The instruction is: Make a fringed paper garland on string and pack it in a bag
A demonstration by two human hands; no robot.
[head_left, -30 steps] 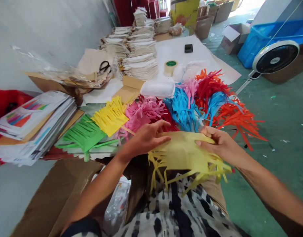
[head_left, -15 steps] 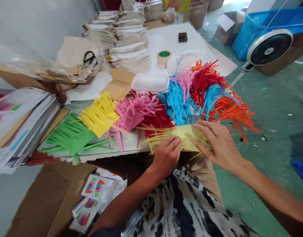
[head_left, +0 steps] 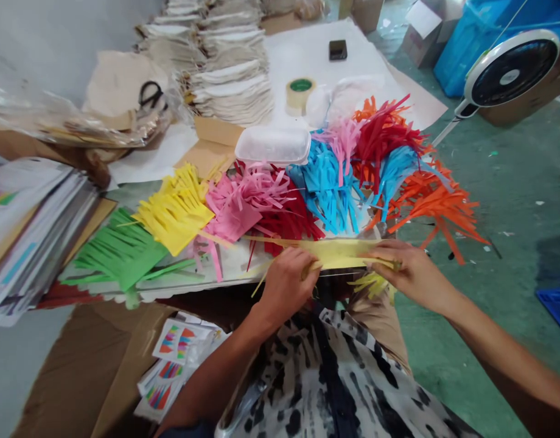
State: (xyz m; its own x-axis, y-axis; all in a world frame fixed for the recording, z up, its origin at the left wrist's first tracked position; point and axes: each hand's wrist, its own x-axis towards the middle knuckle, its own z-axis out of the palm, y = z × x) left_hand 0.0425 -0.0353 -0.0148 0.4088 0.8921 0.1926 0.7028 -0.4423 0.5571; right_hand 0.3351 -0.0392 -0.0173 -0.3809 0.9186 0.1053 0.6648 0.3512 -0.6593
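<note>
A yellow fringed paper strip [head_left: 339, 254] lies folded along the near edge of the table. My left hand [head_left: 287, 286] pinches its left end, fingers curled over the fold. At the strip's right end my right hand [head_left: 410, 274] grips it with closed fingers, and loose yellow fringe [head_left: 371, 283] hangs below the hand. Just behind the strip lie piles of fringed paper: green [head_left: 120, 252], yellow [head_left: 175, 210], pink [head_left: 243, 201], blue [head_left: 328, 182], red [head_left: 383, 140] and orange [head_left: 433, 204].
A clear plastic box [head_left: 273, 146] sits behind the fringes, with a tape roll [head_left: 299, 94], scissors [head_left: 150, 94], a black phone [head_left: 338, 49] and stacks of pale sheets [head_left: 229, 91] farther back. Printed sheets [head_left: 28, 225] pile up at left. A fan [head_left: 508, 76] stands on the green floor at right.
The yellow strip went from held up over my lap to pressed flat and folded narrower on the table edge. Both hands moved forward and closed on its ends.
</note>
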